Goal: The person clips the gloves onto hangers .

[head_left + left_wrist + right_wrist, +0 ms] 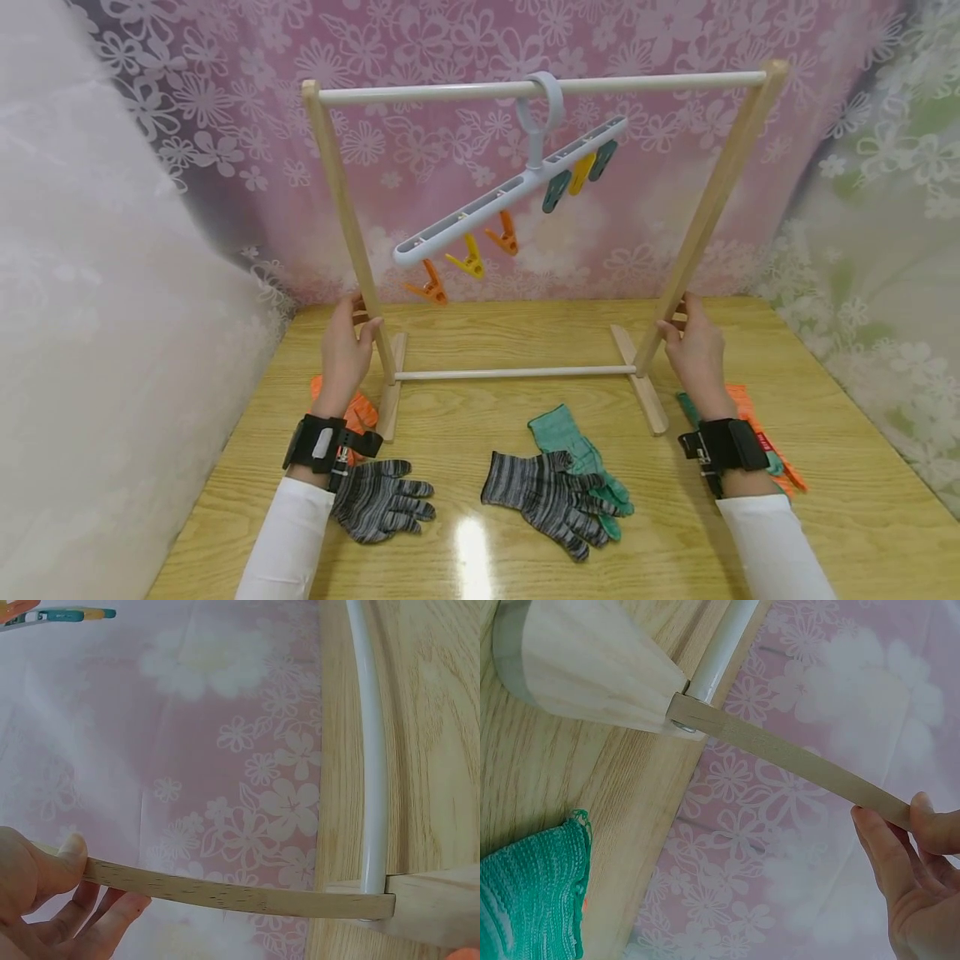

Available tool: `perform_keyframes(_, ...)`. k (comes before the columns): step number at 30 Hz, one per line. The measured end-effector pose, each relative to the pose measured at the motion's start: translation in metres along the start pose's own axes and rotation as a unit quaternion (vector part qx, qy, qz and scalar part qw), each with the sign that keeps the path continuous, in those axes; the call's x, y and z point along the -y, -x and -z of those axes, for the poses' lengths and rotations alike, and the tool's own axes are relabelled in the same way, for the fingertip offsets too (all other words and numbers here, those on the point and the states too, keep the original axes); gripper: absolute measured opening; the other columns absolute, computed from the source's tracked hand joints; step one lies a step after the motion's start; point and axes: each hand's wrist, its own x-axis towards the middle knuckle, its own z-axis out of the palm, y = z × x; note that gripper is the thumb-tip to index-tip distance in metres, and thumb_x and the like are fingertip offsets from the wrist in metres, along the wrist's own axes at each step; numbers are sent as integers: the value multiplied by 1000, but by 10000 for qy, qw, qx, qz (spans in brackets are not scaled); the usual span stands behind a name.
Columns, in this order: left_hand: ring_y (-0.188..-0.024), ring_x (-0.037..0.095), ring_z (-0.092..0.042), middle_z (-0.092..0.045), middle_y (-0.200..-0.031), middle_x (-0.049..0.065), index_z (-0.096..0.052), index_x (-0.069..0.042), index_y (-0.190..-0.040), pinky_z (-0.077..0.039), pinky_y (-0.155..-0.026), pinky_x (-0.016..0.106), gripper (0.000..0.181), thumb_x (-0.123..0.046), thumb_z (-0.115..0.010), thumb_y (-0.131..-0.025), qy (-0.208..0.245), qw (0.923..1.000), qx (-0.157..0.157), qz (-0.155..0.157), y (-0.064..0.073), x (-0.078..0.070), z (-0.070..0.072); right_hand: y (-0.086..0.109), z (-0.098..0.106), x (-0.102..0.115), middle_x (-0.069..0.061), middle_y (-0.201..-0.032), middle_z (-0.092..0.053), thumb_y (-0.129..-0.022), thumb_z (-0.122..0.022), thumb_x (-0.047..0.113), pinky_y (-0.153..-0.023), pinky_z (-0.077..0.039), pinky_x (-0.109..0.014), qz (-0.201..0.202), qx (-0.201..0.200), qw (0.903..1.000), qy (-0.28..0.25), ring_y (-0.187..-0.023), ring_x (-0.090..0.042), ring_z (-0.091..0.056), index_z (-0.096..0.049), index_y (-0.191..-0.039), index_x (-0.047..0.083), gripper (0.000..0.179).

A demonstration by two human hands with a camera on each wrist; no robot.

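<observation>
Well, left hand (348, 343) and right hand (694, 337) pinch the uprights (718, 200); even pressure should steady the hanger (535, 174) above those fingers.

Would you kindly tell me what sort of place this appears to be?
Probably an indoor tabletop space set up for recording, judging by the wood-grain table, the floral sheeting close behind it, and the black wrist straps the person wears.

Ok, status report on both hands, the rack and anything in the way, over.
Left hand, right hand: each gripping a side post. Rack upright, hanger with clips on its top rail. Gloves lying nearby; nothing seems to block either hand.
</observation>
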Motion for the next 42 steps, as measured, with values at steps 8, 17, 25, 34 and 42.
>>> perform_keyframes(8, -112, 43, -63, -59, -128, 26, -50, 3, -141, -53, -92, 55, 45, -6, -65, -99, -101, 9995, -212, -189, -1, 3, -4, -3, -4, 1, -33, -126, -58, -101, -61, 3, -77, -54, -64, -69, -39, 10000, -9, -107, -52, -64, -44, -141, -6, 45)
perform_keyframes(17, -111, 43, -64, -59, -126, 25, -51, 3, -140, -53, -92, 54, 45, -4, -65, -99, -93, 9992, -324, -224, -4, 4, -9, -5, -6, 1, -33, -125, -59, -100, -63, 4, -75, -54, -65, 8, -181, 9998, 111, -104, -52, -65, -45, -140, -7, 45)
perform_keyframes(25, -110, 41, -64, -59, -125, 25, -51, 4, -140, -54, -90, 53, 43, -6, -64, -100, -236, 9985, -386, -316, -9, 8, -13, -8, -8, 0, -34, -124, -58, -100, -63, 3, -79, -53, -65, 25, -145, 9999, 62, -105, -52, -65, -45, -141, -7, 46)
perform_keyframes(34, -108, 41, -64, -60, -123, 25, -53, 3, -138, -53, -88, 54, 42, -6, -65, -99, -328, 9971, -530, -448, -13, 10, -18, -15, -12, -3, -34, -125, -59, -100, -63, 3, -87, -49, -66, -57, -134, 9999, 83, -106, -51, -65, -45, -140, -7, 44)
perform_keyframes(42, -108, 40, -65, -62, -122, 24, -53, 3, -137, -53, -88, 54, 40, -6, -64, -100, -363, 9966, -622, -388, -19, 11, -23, -21, -15, -4, -34, -125, -59, -101, -61, 3, -85, -52, -65, -86, -179, 9998, 26, -107, -51, -64, -45, -141, -7, 45)
